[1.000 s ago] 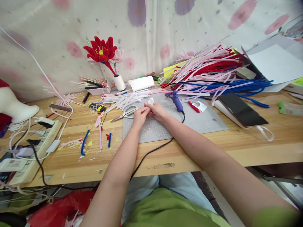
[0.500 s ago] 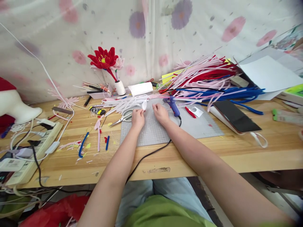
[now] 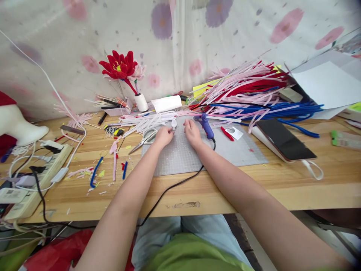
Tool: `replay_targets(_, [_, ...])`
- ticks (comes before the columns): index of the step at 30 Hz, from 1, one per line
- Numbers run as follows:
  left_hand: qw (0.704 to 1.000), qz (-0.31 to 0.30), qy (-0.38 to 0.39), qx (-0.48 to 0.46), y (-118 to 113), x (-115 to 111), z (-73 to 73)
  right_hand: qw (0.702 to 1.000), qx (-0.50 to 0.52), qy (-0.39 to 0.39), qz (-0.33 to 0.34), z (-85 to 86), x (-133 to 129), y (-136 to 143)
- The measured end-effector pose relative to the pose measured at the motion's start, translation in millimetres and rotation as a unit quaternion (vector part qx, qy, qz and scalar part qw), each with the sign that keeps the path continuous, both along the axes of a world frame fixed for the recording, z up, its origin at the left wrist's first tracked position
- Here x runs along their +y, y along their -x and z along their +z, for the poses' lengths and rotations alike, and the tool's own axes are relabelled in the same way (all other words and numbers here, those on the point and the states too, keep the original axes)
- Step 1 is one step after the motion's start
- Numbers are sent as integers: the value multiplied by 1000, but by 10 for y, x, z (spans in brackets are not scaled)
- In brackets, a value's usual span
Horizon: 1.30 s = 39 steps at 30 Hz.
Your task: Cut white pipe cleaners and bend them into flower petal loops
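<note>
My left hand (image 3: 164,136) is closed in a pinch on a small white petal-shaped piece (image 3: 174,123), whose rounded end points up. Across a short gap, my right hand (image 3: 192,132) has its fingers curled together; whether anything is between them is hidden. Both hands are over the grey cutting mat (image 3: 180,162). Just right of my right hand lies a purple glue gun (image 3: 207,127) with a black cord. Scissors (image 3: 145,140) rest partly on the mat, left of my left hand.
White pipe cleaners (image 3: 143,122) lie behind the scissors; a large pink, red and blue bundle (image 3: 242,94) fills the back right. A red flower (image 3: 120,67) stands in a white holder. A phone (image 3: 286,139) lies right, a power strip (image 3: 39,184) left.
The white petal piece has turned more upright in my left hand. My right hand has shifted slightly, its fingers still curled. The whole view has moved a little.
</note>
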State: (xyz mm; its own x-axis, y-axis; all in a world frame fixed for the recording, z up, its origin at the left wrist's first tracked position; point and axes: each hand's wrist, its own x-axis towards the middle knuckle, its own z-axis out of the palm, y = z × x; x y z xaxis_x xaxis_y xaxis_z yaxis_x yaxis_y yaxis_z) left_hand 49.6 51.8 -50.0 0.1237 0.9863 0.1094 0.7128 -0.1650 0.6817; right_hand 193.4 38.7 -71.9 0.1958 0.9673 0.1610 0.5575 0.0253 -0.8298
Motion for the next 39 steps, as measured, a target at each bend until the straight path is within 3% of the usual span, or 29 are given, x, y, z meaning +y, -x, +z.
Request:
replay_targets(3, [1000, 22, -12, 0, 256, 25, 117, 999, 34, 17, -24, -2, 21, 4])
replay_targets(7, [990, 134, -31, 9, 642, 153, 225, 998, 52, 23, -22, 33, 24, 32])
replay_targets(9, [983, 174, -36, 52, 777, 212, 222, 997, 69, 22, -19, 45, 24, 50])
replay_targets(11, [976, 174, -39, 126, 846, 253, 194, 997, 78, 16, -17, 44, 27, 68])
replay_targets(15, [958, 122, -33, 256, 826, 316, 158, 997, 72, 10, -5, 14, 32, 90])
replay_targets(22, [942, 113, -3, 317, 636, 462, 253, 998, 51, 3, 24, -1, 13, 89])
replay_targets(25, [930, 74, 11, 359, 586, 453, 261, 998, 50, 0, 31, 0, 6, 90])
replay_targets(29, [906, -30, -116, 406, 592, 305, 280, 998, 50, -5, 42, -1, 9, 95])
replay_targets(33, [899, -36, -250, 359, 600, 93, 347, 999, 37, -28, 25, 5, -3, 119])
replay_targets(37, [904, -4, -282, 322, 514, -26, 295, 996, 6, -79, 42, 11, -53, 171])
replay_targets(39, [909, -41, -275, 311, 457, -60, 205, 993, -32, -94, 70, 10, -80, 198])
